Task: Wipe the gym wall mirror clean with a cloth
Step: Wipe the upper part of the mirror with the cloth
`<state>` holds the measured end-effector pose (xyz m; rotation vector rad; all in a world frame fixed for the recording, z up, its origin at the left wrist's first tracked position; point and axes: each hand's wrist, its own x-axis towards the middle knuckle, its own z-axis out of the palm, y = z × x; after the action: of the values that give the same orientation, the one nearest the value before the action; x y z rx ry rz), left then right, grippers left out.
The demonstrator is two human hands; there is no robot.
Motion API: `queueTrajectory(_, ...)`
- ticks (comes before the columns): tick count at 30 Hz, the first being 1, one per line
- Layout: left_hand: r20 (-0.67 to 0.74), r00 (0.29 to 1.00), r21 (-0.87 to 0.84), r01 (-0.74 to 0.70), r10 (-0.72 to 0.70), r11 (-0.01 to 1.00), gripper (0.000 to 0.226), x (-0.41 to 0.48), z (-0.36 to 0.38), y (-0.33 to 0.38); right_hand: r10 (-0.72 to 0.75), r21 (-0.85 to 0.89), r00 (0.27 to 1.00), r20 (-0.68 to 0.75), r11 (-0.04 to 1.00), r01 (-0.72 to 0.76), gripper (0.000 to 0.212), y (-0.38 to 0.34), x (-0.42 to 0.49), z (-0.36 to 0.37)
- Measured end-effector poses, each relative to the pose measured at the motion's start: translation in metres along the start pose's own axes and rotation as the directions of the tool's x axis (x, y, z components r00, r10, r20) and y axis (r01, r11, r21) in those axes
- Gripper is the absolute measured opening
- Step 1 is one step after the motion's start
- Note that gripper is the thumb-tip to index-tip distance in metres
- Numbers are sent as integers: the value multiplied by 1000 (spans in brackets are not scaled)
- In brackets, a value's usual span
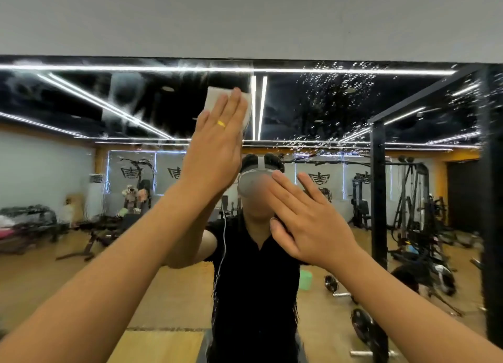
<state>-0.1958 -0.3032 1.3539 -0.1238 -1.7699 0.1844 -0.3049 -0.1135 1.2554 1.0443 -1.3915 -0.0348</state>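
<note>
White folded cloth (212, 97) sat under our flat-fingered left hand (215, 150); water droplets (340, 90) lay rightward on the glass wall mirror (299, 112), above our straight-fingered right hand (313, 221).

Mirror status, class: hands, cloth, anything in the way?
Left hand flat, pressing cloth high on mirror. Right hand open, lower down. Droplets upper right; nothing blocking.

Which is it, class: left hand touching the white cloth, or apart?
Touching. The head view shows the left hand lying flat over the white cloth, pressing it against the mirror.
</note>
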Motion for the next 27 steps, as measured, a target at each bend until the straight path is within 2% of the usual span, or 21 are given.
queueTrajectory(6, 1, 1000, 69, 0, 0, 998, 62, 75, -8, 4, -4, 21, 1000, 14, 1000, 4, 64, 0, 2, -1)
queueTrajectory(11, -4, 997, 50, -81, 81, 995, 57, 27, -1, -5, 2, 26, 1000, 3, 1000, -2, 63, -1, 2, -3)
queueTrajectory(15, 60, 990, 19, -129, 127, 992, 58, -12, -2, -12, 14, 34, 1000, -4, 999, -13, 63, -2, 0, -4)
queueTrajectory(22, 79, 993, 54, -92, 88, 994, 58, 73, -10, 4, 16, 54, 1000, 17, 998, -17, 66, -2, 1, -5)
queueTrajectory(27, 61, 991, 56, -121, 118, 991, 58, 72, -4, 1, 22, 60, 1000, 13, 998, -23, 66, -3, 2, -5)
